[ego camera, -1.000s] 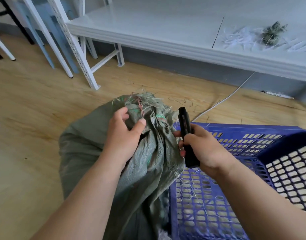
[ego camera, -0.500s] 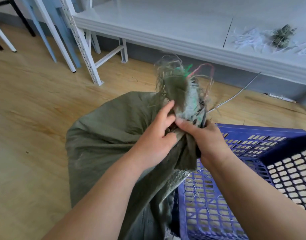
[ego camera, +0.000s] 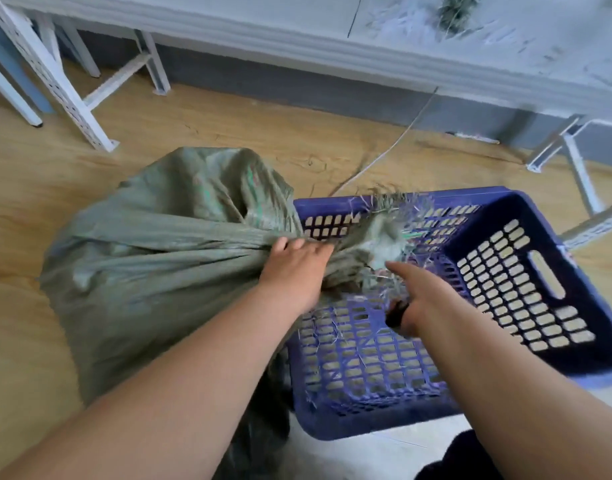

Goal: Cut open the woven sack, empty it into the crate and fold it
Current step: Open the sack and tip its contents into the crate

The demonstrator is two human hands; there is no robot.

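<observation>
Green woven sack [ego camera: 152, 258] is sitting on the wood floor [ego camera: 27, 188], w/ its frayed neck [ego camera: 377, 237] lying over the blue crate [ego camera: 505, 282] rim. Left hand [ego camera: 294, 271] is gripping the bunched neck, fingers wrapped tight round it. Right hand [ego camera: 415, 292] is hovering in the crate, forefinger out, other fingers curled on a dark object [ego camera: 396, 313]. White bench [ego camera: 297, 32] w/ fibre scraps [ego camera: 457, 8] is standing behind; a thin cable [ego camera: 401, 133] is trailing across the floor.
</observation>
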